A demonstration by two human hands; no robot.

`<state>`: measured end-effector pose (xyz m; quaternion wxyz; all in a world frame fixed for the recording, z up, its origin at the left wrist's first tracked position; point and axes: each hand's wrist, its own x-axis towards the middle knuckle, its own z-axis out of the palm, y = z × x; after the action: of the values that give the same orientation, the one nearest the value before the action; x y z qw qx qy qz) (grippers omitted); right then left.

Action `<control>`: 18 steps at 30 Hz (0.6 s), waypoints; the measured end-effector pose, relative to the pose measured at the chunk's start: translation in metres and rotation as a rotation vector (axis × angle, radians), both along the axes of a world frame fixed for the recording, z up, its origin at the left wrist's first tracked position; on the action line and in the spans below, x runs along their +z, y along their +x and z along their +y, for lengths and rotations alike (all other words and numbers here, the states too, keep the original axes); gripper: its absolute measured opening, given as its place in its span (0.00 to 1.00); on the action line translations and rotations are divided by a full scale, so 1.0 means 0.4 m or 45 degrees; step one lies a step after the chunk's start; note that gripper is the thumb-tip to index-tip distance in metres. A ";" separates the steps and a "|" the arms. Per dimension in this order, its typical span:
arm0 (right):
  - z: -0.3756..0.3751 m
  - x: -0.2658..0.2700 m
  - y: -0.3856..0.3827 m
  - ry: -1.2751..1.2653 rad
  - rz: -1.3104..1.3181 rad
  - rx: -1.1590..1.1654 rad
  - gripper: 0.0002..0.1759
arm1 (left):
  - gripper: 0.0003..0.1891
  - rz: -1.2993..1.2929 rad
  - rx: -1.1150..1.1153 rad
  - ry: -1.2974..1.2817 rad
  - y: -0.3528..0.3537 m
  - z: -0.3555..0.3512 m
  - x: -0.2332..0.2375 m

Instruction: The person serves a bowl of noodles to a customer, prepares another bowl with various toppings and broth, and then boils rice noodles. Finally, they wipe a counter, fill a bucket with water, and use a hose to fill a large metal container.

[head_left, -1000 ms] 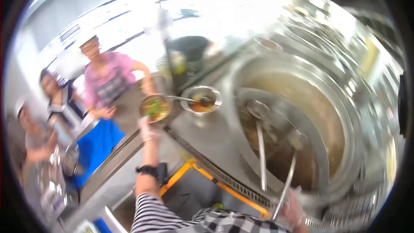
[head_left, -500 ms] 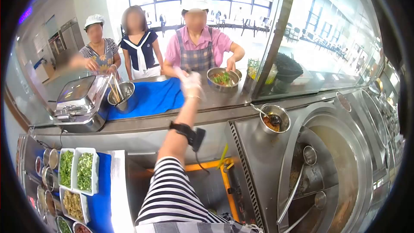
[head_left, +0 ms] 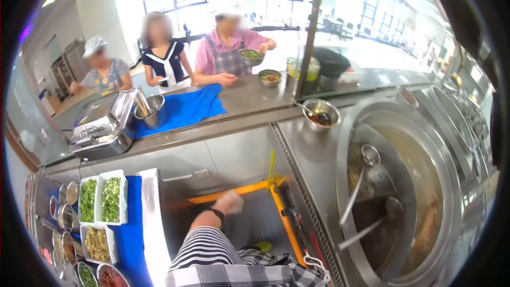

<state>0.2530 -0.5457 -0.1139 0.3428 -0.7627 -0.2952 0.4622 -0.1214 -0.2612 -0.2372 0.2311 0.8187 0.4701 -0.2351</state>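
Note:
My left hand (head_left: 229, 203), in a thin clear glove with a black band at the wrist, hangs low in the gap between the side counter and the cooker. Motion blurs its fingers, and I see nothing held in it. My right hand is out of view. Across the counter (head_left: 247, 93), a person in a pink shirt holds a tilted metal bowl of greens (head_left: 251, 57). Below it, another metal bowl (head_left: 270, 78) with food in it stands on the counter. A steel pot of sauce (head_left: 321, 115) with a ladle in it sits at the cooker's corner.
To the right is a large round cooking vat (head_left: 425, 180) with long-handled ladles (head_left: 370, 154) inside. White trays of chopped greens (head_left: 111, 199) and several metal bowls stand left. A chafing dish (head_left: 101, 119), blue cloth (head_left: 186, 109) and glass panel (head_left: 340, 32) line the front counter.
My left hand has drawn back from over the counter to low near my body. The person in pink has lifted a bowl, and a second bowl now shows on the counter.

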 end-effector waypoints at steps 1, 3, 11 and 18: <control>-0.086 -0.033 0.003 -0.039 -0.002 -0.066 0.21 | 0.06 -0.049 0.074 -0.220 0.055 -0.106 -0.056; -0.317 -0.155 0.011 -0.163 -0.020 -0.196 0.21 | 0.06 -0.101 -0.442 -0.248 0.167 -0.295 -0.089; -1.422 -0.564 -0.473 -0.844 -0.248 -0.182 0.21 | 0.08 -0.164 -1.849 -0.367 0.555 -0.786 -0.170; -1.611 -0.577 -0.556 -0.063 -0.412 -0.943 0.11 | 0.07 -0.448 -1.725 -1.143 0.786 -1.071 -0.291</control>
<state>0.0306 -1.1900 -0.3449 0.4166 -0.8885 -0.0394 0.1884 0.1931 -0.6895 -0.3536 0.4142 0.7793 -0.3060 -0.3570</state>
